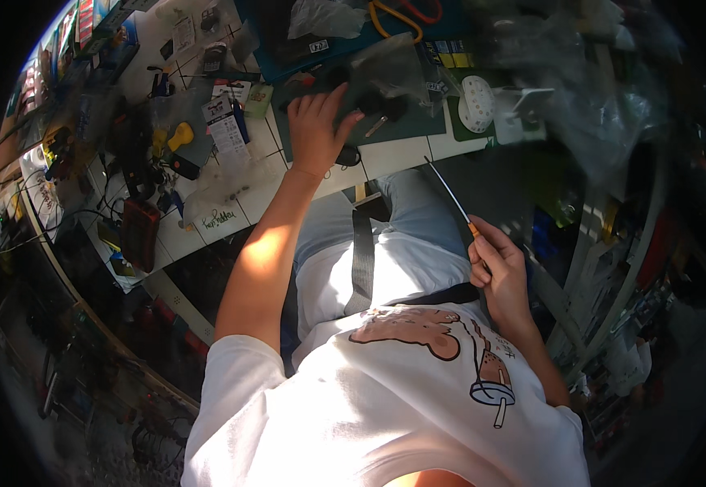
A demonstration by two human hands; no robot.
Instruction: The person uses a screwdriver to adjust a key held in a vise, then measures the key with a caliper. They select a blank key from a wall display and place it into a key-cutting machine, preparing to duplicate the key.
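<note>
My right hand point(501, 268) is closed round the orange handle of a screwdriver point(454, 197). Its long thin metal shaft points up and to the left, toward the table edge. Over a dark green mat point(430, 123), my left hand point(318, 128) is spread, with thumb and fingers apart and nothing visible in it. What lies directly beneath its palm is hidden. Just right of its fingertips, a key with a black head point(377, 125) lies on the mat. A small black rounded object point(348, 157) sits by the left wrist at the table's near edge.
A white dotted computer mouse point(476, 104) stands right of the mat. Clear plastic bags point(389, 65) lie at the back. Left on the white tiled table point(260, 188) are a printed card pack point(225, 123), a yellow tool point(180, 136) and a dark red-edged device point(139, 231).
</note>
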